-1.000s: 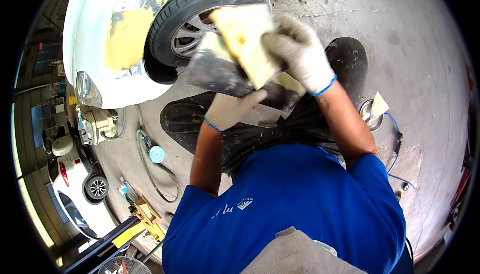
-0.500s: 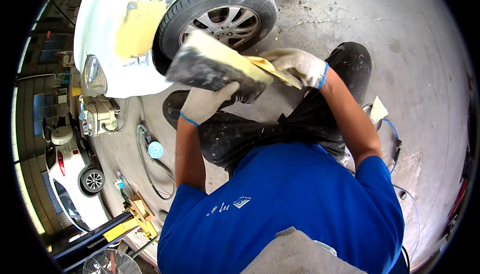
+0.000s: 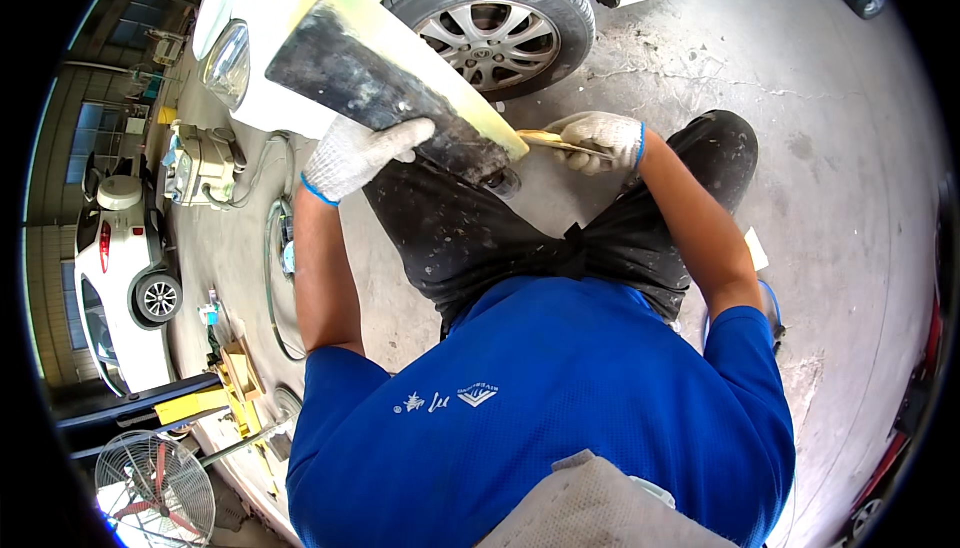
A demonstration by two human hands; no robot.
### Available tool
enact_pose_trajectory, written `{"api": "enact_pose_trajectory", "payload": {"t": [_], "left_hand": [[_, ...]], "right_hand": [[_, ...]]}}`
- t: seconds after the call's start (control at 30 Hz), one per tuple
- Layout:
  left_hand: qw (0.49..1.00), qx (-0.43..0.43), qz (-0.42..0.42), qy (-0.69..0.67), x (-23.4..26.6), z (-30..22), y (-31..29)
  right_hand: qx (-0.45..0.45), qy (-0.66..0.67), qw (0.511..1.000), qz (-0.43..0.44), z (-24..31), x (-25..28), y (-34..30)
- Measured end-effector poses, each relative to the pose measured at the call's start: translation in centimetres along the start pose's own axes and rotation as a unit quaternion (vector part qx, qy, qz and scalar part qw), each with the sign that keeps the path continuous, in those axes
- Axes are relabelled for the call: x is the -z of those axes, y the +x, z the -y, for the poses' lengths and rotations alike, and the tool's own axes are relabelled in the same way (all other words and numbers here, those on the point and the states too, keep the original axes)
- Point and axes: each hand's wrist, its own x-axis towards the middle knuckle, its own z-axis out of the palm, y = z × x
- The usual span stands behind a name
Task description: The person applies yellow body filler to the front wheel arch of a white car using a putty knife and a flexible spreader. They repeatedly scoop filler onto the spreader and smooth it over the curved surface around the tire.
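While the left hand (image 3: 350, 160) steadies a long dark board (image 3: 380, 93) in the head view, the right hand (image 3: 600, 142) holds a thin, yellow-smeared spreader (image 3: 543, 138) flat, its tip pointing left. Both hands wear pale knitted gloves with blue cuffs.

The car wheel (image 3: 486, 54) at the top is the landmark. The board slants below and to the left of the wheel, crossing in front of the tyre's left side; pale yellow paste lines its upper edge, and its dark face is scuffed. The left grip is clamped on the board's lower edge, thumb across the face, the other fingers mostly hidden behind. The spreader lies below and slightly right of the wheel, pinched in the right grip, fingers curled. Its tip meets the board's right corner in view; whether they touch, I cannot tell.

Left of the wheel is the white car's headlight (image 3: 228, 63), and farther left and lower stands a beige machine (image 3: 200, 166). Well below and left of the wheel are a second white car (image 3: 125, 283) and a caged fan (image 3: 155, 493). Straight below the wheel are dark, speckled trousers (image 3: 480, 238) and a blue shirt (image 3: 540, 398).
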Motion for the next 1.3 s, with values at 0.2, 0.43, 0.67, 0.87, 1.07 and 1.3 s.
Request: {"api": "enact_pose_trajectory", "payload": {"t": [0.2,0.43,0.67,0.87,1.07,1.3], "left_hand": [[0.997,-0.021,0.055,0.056,-2.0,2.1,0.5],[0.995,0.032,-0.029,-0.091,-0.4,8.5,2.2],[0.955,0.149,-0.179,-0.185,-4.6,11.6,2.6],[0.941,0.235,-0.203,-0.134,-3.9,10.4,4.1],[0.949,0.246,-0.150,-0.129,-3.6,8.6,7.1],[0.952,0.244,-0.145,-0.112,-3.9,8.1,8.7]], "right_hand": [[0.172,-0.005,0.979,0.107,10.2,-9.8,-1.5],[0.410,0.122,0.878,-0.214,11.6,-0.2,1.2],[0.501,0.068,0.661,-0.554,8.7,13.7,8.9],[0.582,-0.166,0.412,-0.681,16.8,15.4,7.1],[0.588,-0.288,0.301,-0.693,20.5,18.3,10.4],[0.654,-0.266,0.254,-0.661,18.5,18.0,10.3]]}}
